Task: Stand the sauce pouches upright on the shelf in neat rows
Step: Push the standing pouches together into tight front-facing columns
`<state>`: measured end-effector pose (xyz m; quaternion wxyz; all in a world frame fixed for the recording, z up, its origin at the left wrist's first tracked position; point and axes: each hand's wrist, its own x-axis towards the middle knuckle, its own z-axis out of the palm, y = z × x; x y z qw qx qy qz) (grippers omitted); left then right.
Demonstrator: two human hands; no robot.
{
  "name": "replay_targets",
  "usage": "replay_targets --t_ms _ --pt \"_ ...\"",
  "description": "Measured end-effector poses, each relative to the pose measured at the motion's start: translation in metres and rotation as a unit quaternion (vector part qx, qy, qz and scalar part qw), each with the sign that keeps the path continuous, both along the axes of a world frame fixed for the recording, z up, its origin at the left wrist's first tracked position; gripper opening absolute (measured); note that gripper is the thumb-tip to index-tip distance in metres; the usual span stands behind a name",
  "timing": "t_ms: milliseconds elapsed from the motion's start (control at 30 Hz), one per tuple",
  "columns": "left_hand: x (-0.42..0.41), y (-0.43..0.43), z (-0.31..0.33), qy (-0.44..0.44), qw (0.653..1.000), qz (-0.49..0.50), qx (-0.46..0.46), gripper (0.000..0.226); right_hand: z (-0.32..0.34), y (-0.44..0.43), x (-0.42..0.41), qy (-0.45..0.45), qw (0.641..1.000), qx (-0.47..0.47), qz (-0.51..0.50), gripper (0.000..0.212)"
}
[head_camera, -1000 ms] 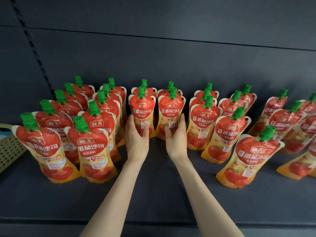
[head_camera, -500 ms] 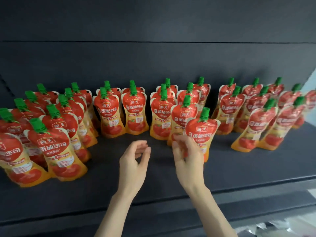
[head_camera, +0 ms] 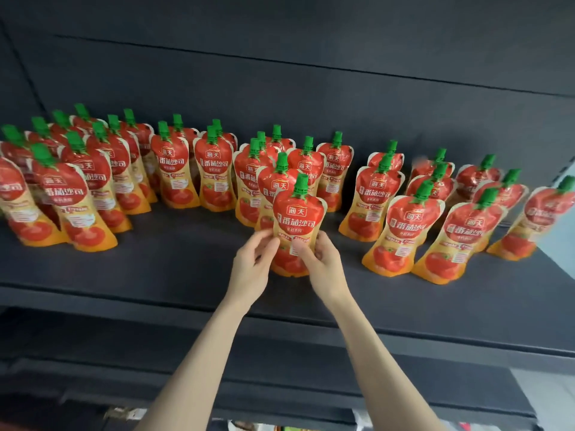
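Several red-and-orange sauce pouches with green caps stand upright in rows across the dark shelf (head_camera: 174, 275). At the front of the middle row stands one sauce pouch (head_camera: 297, 219), upright, its base on the shelf. My left hand (head_camera: 253, 267) grips its left edge and my right hand (head_camera: 320, 264) grips its right edge and lower front. Behind it more pouches (head_camera: 273, 185) line up towards the back wall. Another row (head_camera: 404, 231) stands just to the right, and a dense group (head_camera: 77, 194) fills the left.
The dark back wall (head_camera: 280, 98) rises behind the pouches. The shelf's front edge (head_camera: 435, 321) runs below my forearms. A bare strip of shelf lies in front of the rows. Lower shelving with blurred items (head_camera: 249, 426) shows at the bottom.
Both hands left the two centre pouches and moved right. The right hand reached the front pouch first, then the left joined it; both now hold it. The view shifted right.
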<state>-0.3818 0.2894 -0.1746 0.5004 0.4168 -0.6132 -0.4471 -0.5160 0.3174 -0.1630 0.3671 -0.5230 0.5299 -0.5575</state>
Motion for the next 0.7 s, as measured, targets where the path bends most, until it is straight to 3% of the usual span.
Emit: replay_targets --t_ms 200,367,533,700 --pt "-0.009 -0.018 -0.007 -0.004 0.991 0.131 0.006 0.043 -0.005 0.002 -0.031 -0.006 0.998 -0.05 -0.023 0.015" --pt "-0.018 -0.05 0.002 -0.035 0.992 0.119 0.006 0.068 -0.008 -0.001 -0.036 -0.033 0.999 -0.033 -0.019 0.017" --pt "-0.018 -0.059 -0.004 -0.066 0.992 0.104 0.003 0.044 -0.009 -0.003 -0.039 -0.047 0.998 -0.035 -0.024 0.023" --pt "0.012 -0.034 -0.003 -0.007 0.996 0.084 0.009 0.035 -0.011 -0.007 -0.031 -0.067 0.997 -0.034 -0.016 0.021"
